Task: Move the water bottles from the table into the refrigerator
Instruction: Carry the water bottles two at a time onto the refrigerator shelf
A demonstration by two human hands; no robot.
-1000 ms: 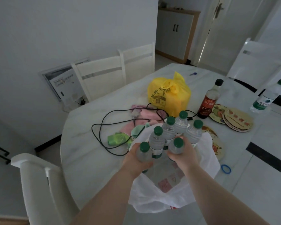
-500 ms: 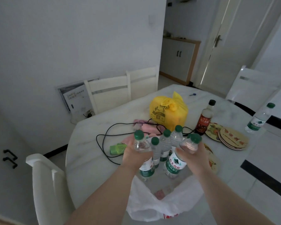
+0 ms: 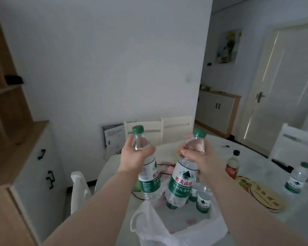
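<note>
The left hand (image 3: 135, 155) grips 1 green-capped bottle (image 3: 148, 176) by the neck. The right hand (image 3: 200, 158) grips a second bottle (image 3: 182, 181). Both are upright above the counter (image 3: 252, 155), where other bottles (image 3: 204, 199) stand beside a white bag (image 3: 167, 228).

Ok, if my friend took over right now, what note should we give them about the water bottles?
Left hand grips one clear plastic green-capped water bottle near its top, lifted off the white marble table.
Right hand grips a second such bottle, also lifted.
More bottles stand by the white plastic bag, partly hidden; another bottle stands apart at the far right.
Done: two picked up.
Left: carry all to the refrigerator, not in view.
</note>
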